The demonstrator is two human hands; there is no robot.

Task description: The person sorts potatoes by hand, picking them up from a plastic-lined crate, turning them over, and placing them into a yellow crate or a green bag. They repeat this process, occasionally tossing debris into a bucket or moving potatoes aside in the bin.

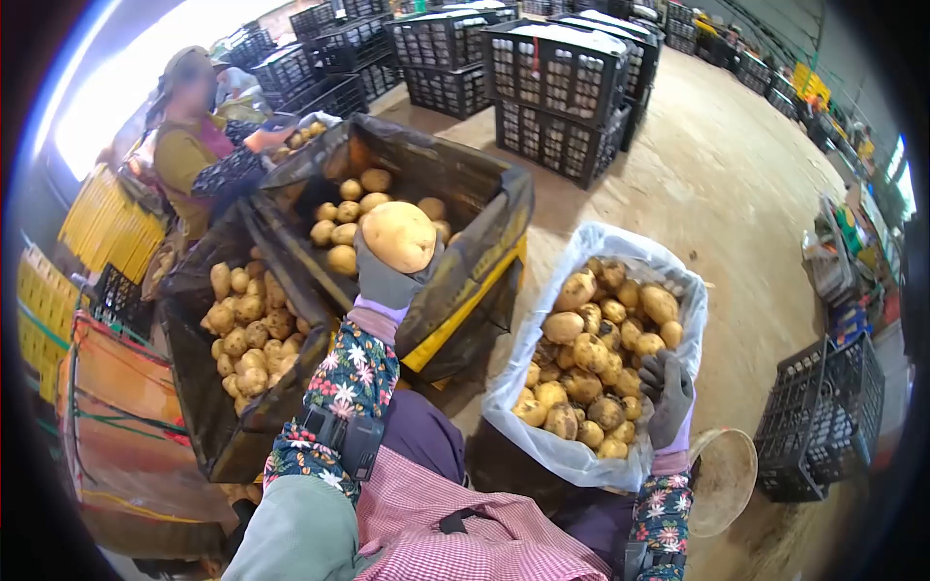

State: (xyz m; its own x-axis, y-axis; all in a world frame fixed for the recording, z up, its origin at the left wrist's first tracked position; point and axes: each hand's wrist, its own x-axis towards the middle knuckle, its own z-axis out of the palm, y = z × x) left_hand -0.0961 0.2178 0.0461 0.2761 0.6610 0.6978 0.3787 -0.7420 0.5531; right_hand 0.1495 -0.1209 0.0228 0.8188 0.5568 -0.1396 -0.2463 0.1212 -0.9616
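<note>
My left hand (389, 283), in a grey glove, is closed around a large pale potato (399, 236). It holds the potato over a dark-lined crate (484, 218) with a loose group of potatoes (351, 211) at its bottom. My right hand (670, 399), gloved too, hovers at the right rim of a crate with a pale plastic liner (694, 320). Its fingers are bent but apart, and no object shows in them. Many potatoes (591, 353), some with dark soil on them, fill this lined crate.
A second dark-lined crate (189, 339) of potatoes stands at the left. Another person (189, 155) works beyond it, near more potatoes. Stacked black crates (562, 92) stand ahead. A round bucket (725, 482) and black crates (821, 416) are at the right.
</note>
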